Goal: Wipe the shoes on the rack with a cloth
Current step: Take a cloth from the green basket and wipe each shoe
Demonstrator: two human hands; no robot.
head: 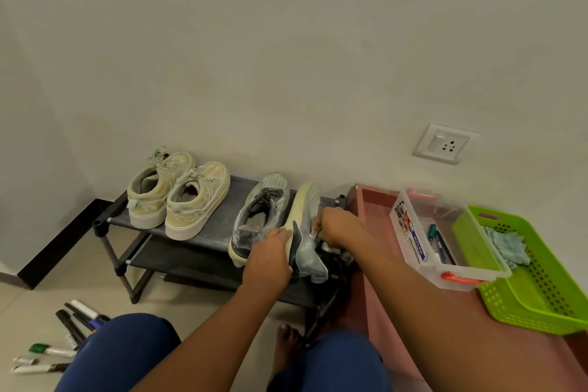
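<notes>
Near the centre of the frame the left hand (269, 256) grips the heel of a grey shoe (307, 226) tipped on its side on the top shelf of the rack (203, 226), sole turned leftward, while the right hand (337, 226) has its fingers closed on what looks like a small pale cloth (315, 234) pressed to the upper. This seems mid-wipe on the second pair, with its mate (261, 216) just beside and the beige pair (178, 197) at left. Next, I judge, comes turning the shoe to reach the unwiped faces, keeping the heel braced so it doesn't slide off the shelf
</notes>
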